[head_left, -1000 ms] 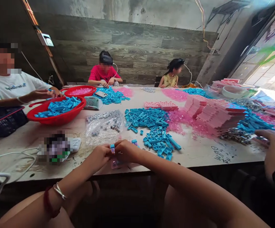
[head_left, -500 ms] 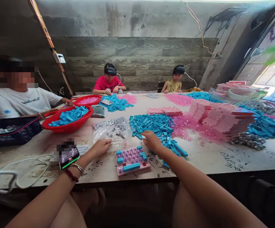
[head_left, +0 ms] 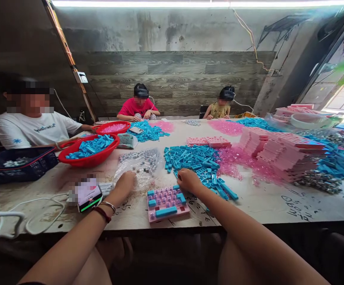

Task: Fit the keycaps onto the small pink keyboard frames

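Table: pale, pen-marked worktop (head_left: 261,198) before a grey wood-pattern wall (head_left: 186,75); 3 other people sit around it, at 10, 12 and 1 o'clock.
Pink key board (head_left: 168,204): flat on the table near its front edge, between the wearer's forearms and apart from the big piles.
Board from the right fingers: just beside them, toward 7 o'clock; its far right corner is the closest part.
Board from the left fingers: farther off, toward 4 o'clock; the right hand is the nearer of the 2.
Board's long axis: seems to run 9 to 3 o'clock, right end swung slightly away toward 2.
Board's facing: keys up, long blue bar (head_left: 166,211) along the 6 o'clock side, toward the wearer.
Right hand (head_left: 189,180): fingers curled and bunched at the near edge of the blue key pile (head_left: 191,156); whether they pinch a piece cannot be told.
Left hand (head_left: 126,186): fingers bent down over the clear bag (head_left: 139,160); their tips are hidden, so any grip cannot be told.
Around the board: bag at 11 o'clock, blue pile at 1, pink clear pieces (head_left: 234,164) at 2, phone (head_left: 90,196) at 9.
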Motion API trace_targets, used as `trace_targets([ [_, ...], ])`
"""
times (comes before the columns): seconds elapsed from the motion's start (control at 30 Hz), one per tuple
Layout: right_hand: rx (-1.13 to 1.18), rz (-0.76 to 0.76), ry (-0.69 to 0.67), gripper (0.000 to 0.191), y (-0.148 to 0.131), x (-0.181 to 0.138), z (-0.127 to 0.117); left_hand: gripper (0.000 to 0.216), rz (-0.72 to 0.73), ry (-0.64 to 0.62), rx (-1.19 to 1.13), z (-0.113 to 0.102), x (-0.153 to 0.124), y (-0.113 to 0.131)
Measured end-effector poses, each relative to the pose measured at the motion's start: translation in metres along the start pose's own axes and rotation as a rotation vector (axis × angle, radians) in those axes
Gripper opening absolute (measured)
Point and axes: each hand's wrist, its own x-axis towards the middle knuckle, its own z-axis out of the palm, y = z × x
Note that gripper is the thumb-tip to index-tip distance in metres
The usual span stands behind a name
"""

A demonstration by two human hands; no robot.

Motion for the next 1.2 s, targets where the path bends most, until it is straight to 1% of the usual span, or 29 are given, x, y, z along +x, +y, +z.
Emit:
trace_targets([
  [0.13, 0.029, 0.011, 0.012, 0.013, -0.002, 0.000, -0.002, 0.033, 0.030, 0.031, -0.016, -0.007, -0.003, 0.006],
  [0.33, 0.091, 0.020, 0.031, 0.012, -0.001, 0.001, -0.007, 0.026, 0.022, 0.071, -0.026, -0.012, -0.002, 0.009],
  [0.43, 0.188, -0.018, 0.103, 0.020, 0.000, -0.001, -0.014, 0.027, 0.058, 0.109, -0.164, -0.017, -0.003, 0.012],
  [0.5, 0.309, -0.066, 0.171, 0.019, 0.000, -0.005, -0.021, 0.028, 0.128, 0.114, -0.311, -0.024, -0.010, 0.017],
  [0.57, 0.431, -0.100, 0.205, 0.019, -0.002, -0.012, -0.030, 0.028, 0.215, 0.082, -0.415, -0.032, -0.021, 0.027],
  [0.63, 0.530, -0.114, 0.177, 0.022, -0.006, -0.021, -0.039, 0.029, 0.297, 0.014, -0.468, -0.038, -0.038, 0.041],
  [0.7, 0.597, -0.136, 0.114, 0.025, -0.011, -0.032, -0.047, 0.031, 0.385, -0.064, -0.489, -0.043, -0.056, 0.054],
  [0.77, 0.632, -0.174, 0.041, 0.026, -0.016, -0.042, -0.052, 0.032, 0.447, -0.098, -0.462, -0.044, -0.072, 0.065],
  [0.83, 0.641, -0.217, -0.037, 0.025, -0.020, -0.051, -0.052, 0.030, 0.475, -0.114, -0.393, -0.043, -0.082, 0.071],
  [0.9, 0.623, -0.261, -0.102, 0.023, -0.022, -0.055, -0.049, 0.025, 0.504, -0.149, -0.322, -0.041, -0.087, 0.074],
  [1.0, 0.567, -0.310, -0.098, 0.026, -0.021, -0.056, -0.044, 0.020, 0.550, -0.206, -0.289, -0.038, -0.086, 0.076],
  [1.1, 0.546, -0.318, -0.082, 0.034, -0.019, -0.054, -0.040, 0.022, 0.553, -0.200, -0.332, -0.034, -0.081, 0.076],
  [1.2, 0.547, -0.317, -0.096, 0.034, -0.019, -0.052, -0.040, 0.022, 0.565, -0.185, -0.354, -0.030, -0.078, 0.077],
])
